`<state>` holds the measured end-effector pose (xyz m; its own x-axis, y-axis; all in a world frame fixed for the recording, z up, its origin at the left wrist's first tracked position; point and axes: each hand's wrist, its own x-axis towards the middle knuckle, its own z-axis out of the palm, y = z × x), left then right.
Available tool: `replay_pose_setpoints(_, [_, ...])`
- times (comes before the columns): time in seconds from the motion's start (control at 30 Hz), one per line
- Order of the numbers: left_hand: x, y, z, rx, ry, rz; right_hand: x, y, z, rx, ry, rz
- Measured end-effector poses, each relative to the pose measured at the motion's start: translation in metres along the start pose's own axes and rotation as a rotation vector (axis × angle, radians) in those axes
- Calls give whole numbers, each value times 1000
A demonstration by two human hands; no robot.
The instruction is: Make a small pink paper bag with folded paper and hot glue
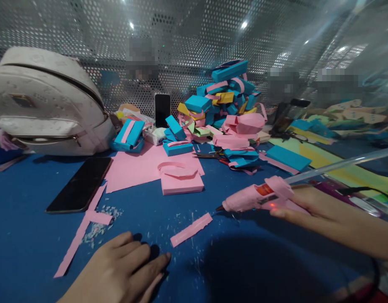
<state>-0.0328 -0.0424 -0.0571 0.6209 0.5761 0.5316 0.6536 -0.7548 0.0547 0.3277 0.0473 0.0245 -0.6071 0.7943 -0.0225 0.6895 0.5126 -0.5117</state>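
Note:
My right hand [310, 210] is wrapped round a pink hot glue gun [247, 200], with a red light glowing on its side and a long clear glue stick [342, 165] out of its back. The dark nozzle points left, just by the upper end of a short pink paper strip [191, 229] that lies flat and has a shiny line along it. My left hand [118, 269] rests on the blue table with its index finger extended near the strip's lower end. The other fingers are loosely bent, and nothing shows in them. A pink paper box bag [182, 183] with a handle lies beyond.
A black phone [80, 185], torn pink strips [77, 240] and paper crumbs lie left. Behind are a white backpack [49, 101], a phone [163, 110] standing upright, scissors [209, 155] and a heap of coloured paper boxes [225, 105]. Yellow-green sheets [339, 164] lie right.

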Motion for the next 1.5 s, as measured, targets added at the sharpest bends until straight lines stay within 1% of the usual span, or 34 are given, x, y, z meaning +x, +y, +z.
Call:
replay_pose_setpoints(0.07, [3, 0, -3, 3, -15, 15, -1, 0, -1, -1, -11, -2])
replay_pose_setpoints(0.17, [10, 0, -11, 13, -83, 67, -1, -1, -1, -7, -7, -6])
replay_pose_setpoints(0.2, [12, -1, -13, 17, -88, 77, -1, -1, -2, -9, -1, -8])
replay_pose_setpoints(0.37, [12, -2, -14, 15, -64, 70, 1, -4, -2, -34, 6, -26])
replay_pose_setpoints(0.43, [10, -3, -11, 7, -88, 74, 1, -6, -3, -50, 25, -37])
replay_pose_setpoints(0.47, [9, -3, -10, 2, -80, 71, 2, -7, -3, -60, 33, -40])
replay_pose_setpoints(0.67, [6, 0, -6, -6, -43, 40, 10, -23, -5, -105, 7, -78])
replay_pose_setpoints(0.7, [6, 0, -6, -8, -62, 44, 12, -25, -5, -106, -3, -88])
replay_pose_setpoints(0.87, [6, 1, -10, -20, -66, 49, 18, -37, -3, -101, -60, -144])
replay_pose_setpoints(1.0, [3, 0, -7, -23, -79, 52, 25, -45, 0, -77, -121, -158])
replay_pose_setpoints(1.07, [2, -1, -6, -26, -64, 34, 29, -50, 1, -47, -176, -169])
replay_pose_setpoints(1.2, [3, -1, -8, -25, -108, 61, 39, -63, 2, 36, -281, -216])
replay_pose_setpoints(1.3, [6, -1, -11, -20, -123, 74, 46, -71, 4, 119, -327, -266])
replay_pose_setpoints(1.4, [6, -1, -11, -21, -129, 74, 50, -72, 8, 185, -355, -289])
replay_pose_setpoints(1.5, [4, -1, -10, -25, -122, 68, 52, -67, 13, 216, -362, -295])
